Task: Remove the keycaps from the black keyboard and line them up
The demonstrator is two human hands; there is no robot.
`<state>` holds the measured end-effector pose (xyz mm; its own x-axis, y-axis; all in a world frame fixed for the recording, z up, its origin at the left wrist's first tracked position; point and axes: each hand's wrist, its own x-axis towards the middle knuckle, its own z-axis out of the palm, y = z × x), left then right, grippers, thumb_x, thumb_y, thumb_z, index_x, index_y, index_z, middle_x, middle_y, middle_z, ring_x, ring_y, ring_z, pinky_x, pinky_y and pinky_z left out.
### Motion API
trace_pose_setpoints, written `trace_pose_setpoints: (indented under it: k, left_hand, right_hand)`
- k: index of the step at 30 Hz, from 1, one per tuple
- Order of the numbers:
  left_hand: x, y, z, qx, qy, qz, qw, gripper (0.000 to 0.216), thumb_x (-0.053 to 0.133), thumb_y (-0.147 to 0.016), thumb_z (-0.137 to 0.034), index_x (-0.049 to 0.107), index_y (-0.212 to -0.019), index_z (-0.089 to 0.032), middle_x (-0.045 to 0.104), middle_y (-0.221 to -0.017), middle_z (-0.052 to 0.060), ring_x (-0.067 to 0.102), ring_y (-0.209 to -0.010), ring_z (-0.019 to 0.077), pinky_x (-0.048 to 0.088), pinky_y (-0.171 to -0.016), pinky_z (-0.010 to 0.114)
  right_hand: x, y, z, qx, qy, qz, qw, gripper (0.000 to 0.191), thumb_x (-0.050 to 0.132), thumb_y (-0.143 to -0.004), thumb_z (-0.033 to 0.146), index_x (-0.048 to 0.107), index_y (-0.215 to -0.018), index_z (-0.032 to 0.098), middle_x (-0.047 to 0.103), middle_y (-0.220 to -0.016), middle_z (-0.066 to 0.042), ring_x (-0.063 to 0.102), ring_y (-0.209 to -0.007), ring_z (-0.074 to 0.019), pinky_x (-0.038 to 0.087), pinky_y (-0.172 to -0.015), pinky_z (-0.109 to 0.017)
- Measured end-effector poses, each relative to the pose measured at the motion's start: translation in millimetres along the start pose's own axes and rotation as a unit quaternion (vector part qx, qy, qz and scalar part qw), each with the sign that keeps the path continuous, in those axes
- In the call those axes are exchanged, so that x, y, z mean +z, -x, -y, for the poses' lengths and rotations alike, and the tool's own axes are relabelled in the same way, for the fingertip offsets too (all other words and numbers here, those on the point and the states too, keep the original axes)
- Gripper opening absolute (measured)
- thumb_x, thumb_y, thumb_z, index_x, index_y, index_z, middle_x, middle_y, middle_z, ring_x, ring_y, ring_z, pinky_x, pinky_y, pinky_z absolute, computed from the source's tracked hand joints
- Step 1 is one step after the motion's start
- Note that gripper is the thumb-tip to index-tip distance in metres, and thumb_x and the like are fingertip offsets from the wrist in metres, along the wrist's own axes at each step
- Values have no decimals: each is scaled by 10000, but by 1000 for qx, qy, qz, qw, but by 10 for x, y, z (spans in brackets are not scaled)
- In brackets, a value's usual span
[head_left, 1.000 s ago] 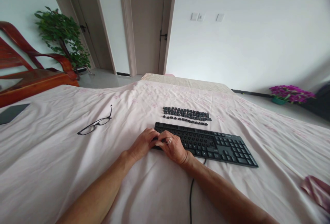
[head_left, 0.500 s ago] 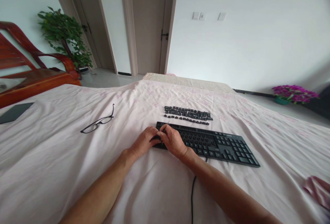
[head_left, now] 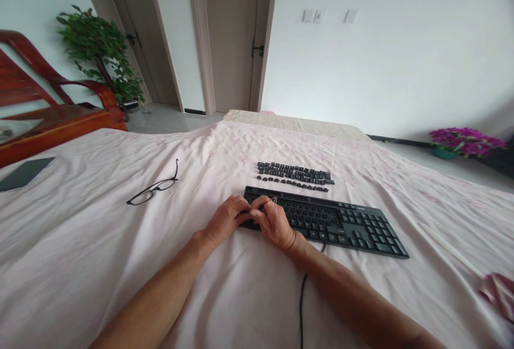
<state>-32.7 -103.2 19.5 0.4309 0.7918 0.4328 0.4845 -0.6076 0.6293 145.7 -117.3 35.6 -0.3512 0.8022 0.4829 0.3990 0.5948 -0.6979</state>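
Observation:
A black keyboard lies on the pale pink cloth, and many of its keycaps on the left and middle are off. My right hand is over its left part, fingers curled around what look like slim metal tweezers; two thin prongs stick up past the fingers. My left hand rests at the keyboard's left end. Its thumb and fingertips are pinched together, meeting my right fingertips; what lies between them is hidden. Just behind the keyboard, loose black keycaps are laid out in rows.
Black-framed glasses lie left of the keyboard on the cloth. A dark flat object is at the far left. The keyboard's cable runs toward me, under my right forearm. A pink shiny cloth lies at the right edge.
My right hand has turned a little, and the metal prongs have swung right and now show apart. Its fingertips have come closer to my left fingertips. The view has shifted slightly.

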Motion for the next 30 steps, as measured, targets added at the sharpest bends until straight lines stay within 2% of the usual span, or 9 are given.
trace_pose_setpoints:
  k: [8,10,13,15,17,19,22,26,30]
  left_hand:
    - [24,15,66,-19,59,-4,998,108,622,-839,-243,649,-936,-203,639,-900,19,592,-866,164,466,-809,287]
    - [15,13,83,-36,84,6,996,180,641,-810,-198,650,-989,-218,654,-929,15,608,-872,162,481,-811,283]
    - [5,3,91,-85,123,-2,989,315,643,-787,-167,630,-1094,-237,672,-906,7,630,-818,152,504,-771,271]
    - [5,-8,89,-116,147,-17,982,381,650,-772,-164,609,-1144,-236,677,-869,1,634,-764,142,513,-735,260]
    - [12,-23,89,-131,170,-43,976,409,650,-768,-167,591,-1169,-225,678,-852,0,636,-755,139,514,-733,256]
    - [24,-42,92,-136,185,-79,970,409,629,-781,-170,575,-1183,-214,678,-847,1,640,-777,140,513,-759,258]
    - [41,-69,97,-134,182,-102,969,395,594,-799,-161,567,-1190,-210,676,-846,0,643,-799,137,509,-793,261]
    - [31,-76,102,-106,131,-86,982,277,584,-810,-168,636,-1079,-209,676,-902,19,630,-815,142,497,-782,255]
    - [-16,-65,108,-84,75,-65,992,171,600,-818,-206,678,-970,-206,640,-895,25,599,-781,142,482,-730,247]
  right_hand:
    - [19,-30,-31,48,-47,-41,997,187,482,-925,368,523,-866,195,574,-703,-6,572,-625,-133,457,-601,-236]
    - [16,-29,-29,57,-74,-55,994,194,475,-929,370,521,-868,192,567,-694,2,562,-607,-125,451,-591,-232]
    - [-42,-25,20,55,-110,-111,986,221,420,-950,377,506,-864,192,559,-721,0,532,-588,-114,438,-576,-229]
    - [-132,-53,80,50,-95,-150,983,254,365,-966,376,504,-854,194,552,-734,-5,524,-613,-118,433,-603,-235]
    - [-252,-124,138,55,-37,-157,985,286,320,-977,361,522,-860,196,548,-719,-4,529,-650,-127,423,-652,-242]
    - [-373,-230,162,83,46,-123,988,298,311,-979,343,554,-884,201,550,-677,6,533,-649,-131,401,-665,-240]
    - [-482,-381,101,137,120,-25,983,298,318,-972,299,588,-900,195,567,-626,14,535,-596,-127,371,-618,-228]
    - [-451,-417,-39,142,160,80,973,220,441,-904,230,652,-858,185,670,-799,-25,599,-738,-145,381,-679,-224]
    - [-358,-334,-56,126,200,148,960,154,595,-813,287,698,-922,248,683,-874,-9,610,-817,-172,383,-704,-239]
